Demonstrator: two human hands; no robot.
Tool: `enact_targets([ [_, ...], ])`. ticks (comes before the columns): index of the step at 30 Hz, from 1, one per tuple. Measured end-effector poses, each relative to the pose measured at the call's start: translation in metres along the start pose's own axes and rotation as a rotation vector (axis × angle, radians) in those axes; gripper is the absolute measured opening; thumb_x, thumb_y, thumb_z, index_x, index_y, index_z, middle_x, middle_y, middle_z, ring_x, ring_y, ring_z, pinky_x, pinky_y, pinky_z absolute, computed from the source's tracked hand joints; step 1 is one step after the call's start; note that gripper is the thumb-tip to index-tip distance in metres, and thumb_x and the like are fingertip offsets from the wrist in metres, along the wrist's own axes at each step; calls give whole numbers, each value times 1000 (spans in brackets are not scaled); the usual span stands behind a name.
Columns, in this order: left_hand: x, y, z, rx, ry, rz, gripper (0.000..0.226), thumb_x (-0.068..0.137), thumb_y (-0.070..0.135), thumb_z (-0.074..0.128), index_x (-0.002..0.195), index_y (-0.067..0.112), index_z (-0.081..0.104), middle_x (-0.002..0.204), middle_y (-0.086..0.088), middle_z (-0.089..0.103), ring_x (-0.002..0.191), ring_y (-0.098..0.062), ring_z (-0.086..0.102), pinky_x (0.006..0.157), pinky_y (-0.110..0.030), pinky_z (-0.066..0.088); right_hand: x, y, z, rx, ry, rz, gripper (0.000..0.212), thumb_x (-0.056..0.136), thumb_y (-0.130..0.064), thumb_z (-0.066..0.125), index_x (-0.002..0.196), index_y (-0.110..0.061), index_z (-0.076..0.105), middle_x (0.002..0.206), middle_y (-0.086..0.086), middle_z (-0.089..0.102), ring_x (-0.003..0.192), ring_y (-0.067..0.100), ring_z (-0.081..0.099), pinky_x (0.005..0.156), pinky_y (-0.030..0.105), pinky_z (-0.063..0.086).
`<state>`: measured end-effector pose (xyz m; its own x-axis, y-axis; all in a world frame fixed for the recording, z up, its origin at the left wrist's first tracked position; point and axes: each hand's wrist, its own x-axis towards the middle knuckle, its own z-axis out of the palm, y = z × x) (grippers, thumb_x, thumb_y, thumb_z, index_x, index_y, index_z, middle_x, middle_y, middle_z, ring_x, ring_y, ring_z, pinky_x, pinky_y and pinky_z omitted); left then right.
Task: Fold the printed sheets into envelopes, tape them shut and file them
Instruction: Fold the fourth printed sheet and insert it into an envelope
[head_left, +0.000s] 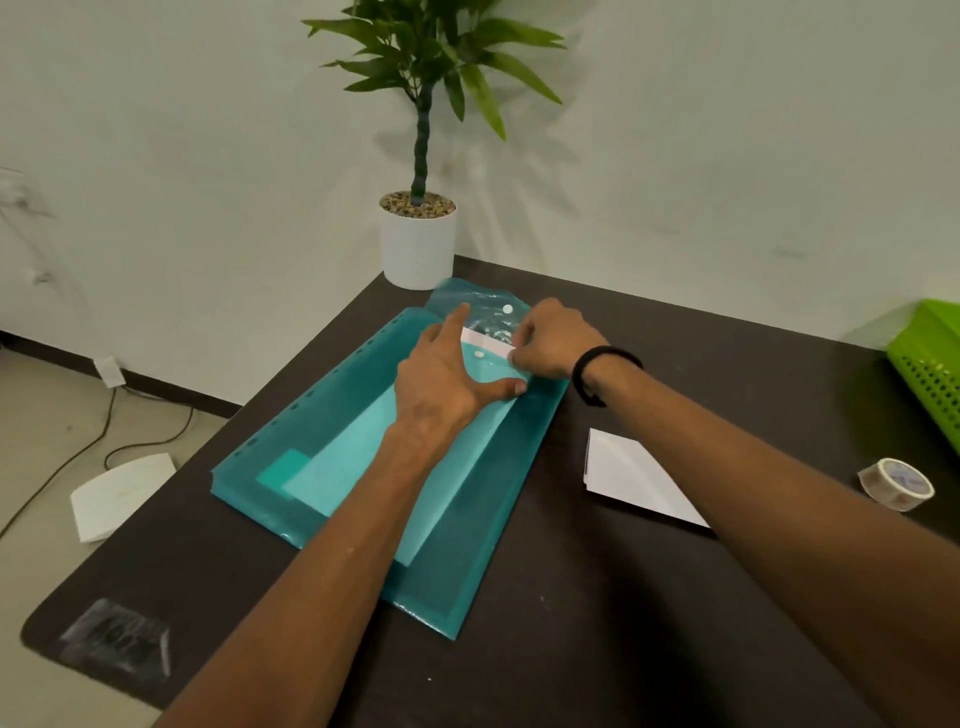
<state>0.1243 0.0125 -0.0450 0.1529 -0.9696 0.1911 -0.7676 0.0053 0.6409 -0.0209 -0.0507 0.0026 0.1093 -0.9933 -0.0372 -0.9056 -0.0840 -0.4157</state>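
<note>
both forearms reaching up from lower frame; left hand (441, 374) spread flat, pressing teal folder (291, 467) at frame centre on dark table (597, 597); right hand (550, 338) pinching white envelope edge (485, 344) at folder mouth; folded sheet (634, 478) and tape roll (896, 484) right of centre; green basket (930, 364) at right edge.

A translucent teal plastic folder (457, 540), glossy and creased at its flap, is seen on a matt dark table (597, 623). Smooth white paper is shown by the folded sheet (636, 480); a glossy tape roll (894, 484) lies nearby.
</note>
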Motion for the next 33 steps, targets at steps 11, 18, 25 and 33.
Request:
enact_targets([
  [11,-3,3,-8,-9,49,-96,97,75,74,75,154,34,36,154,-9,43,132,-34,56,106,-50,48,7,3,-29,56,251,54,13,93,-8,57,100,-9,67,101,10,71,92,29,68,73,35,56],
  [18,-4,8,-15,25,-73,-144,116,65,82,75,159,34,27,161,-8,32,137,-38,51,104,-54,49,3,28,-67,210,449,62,9,98,-18,52,102,-21,60,101,5,68,87,28,70,81,40,59],
  [25,-9,15,-17,69,-99,-142,118,63,84,74,159,36,24,161,-9,32,138,-38,50,105,-52,49,-14,55,-108,429,648,51,7,102,-20,53,105,-17,59,115,10,64,81,32,75,68,40,64],
  [33,-13,16,-20,191,-28,-108,122,73,80,70,162,45,-5,167,-15,19,121,-37,63,90,-45,56,-34,88,-143,818,794,155,10,108,-15,49,118,-14,50,104,9,66,66,19,76,78,36,66],
])
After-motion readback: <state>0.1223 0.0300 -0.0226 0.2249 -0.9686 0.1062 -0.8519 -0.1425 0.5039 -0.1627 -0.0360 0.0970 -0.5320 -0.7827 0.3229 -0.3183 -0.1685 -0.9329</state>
